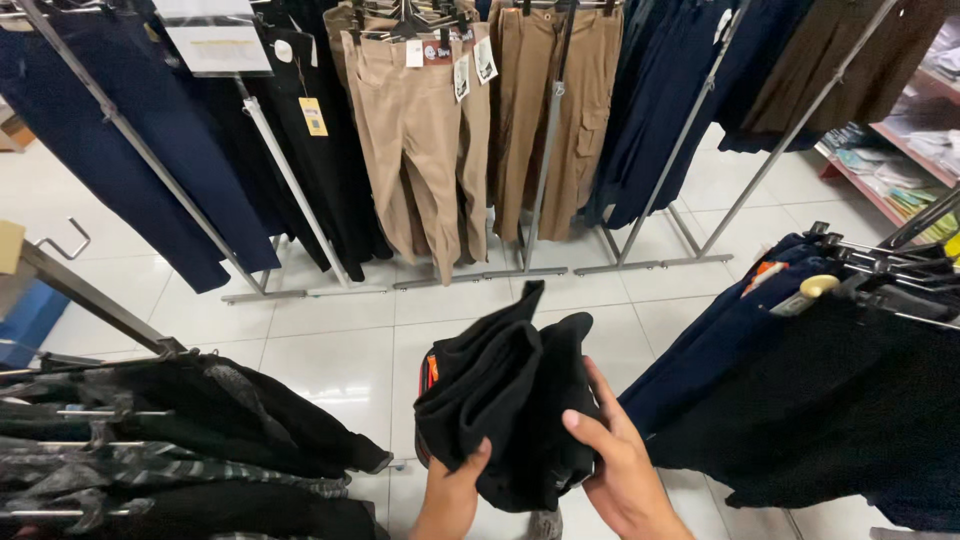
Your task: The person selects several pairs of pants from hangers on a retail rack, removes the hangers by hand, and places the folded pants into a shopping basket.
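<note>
Fingers of the right hand (618, 462) curl over the right flank of a folded black garment (510, 400), thumb pressed across its front; the left hand (455, 490) grips the garment's lower edge from beneath, thumb on the cloth, its other fingers hidden behind the fabric. The garment stands upright between both hands, its folds rising above the fingertips; an orange tag (431, 371) shows at its left edge. Just right of the right hand hang navy trousers (700, 350) and black clothing (850, 420) on a rack. Left of the left hand lie dark hung garments (200, 420). Beyond the fingertips, across white floor tiles (340, 350), stand beige trousers (420, 130) and dark-blue trousers (110, 130) on metal racks (290, 185).
</note>
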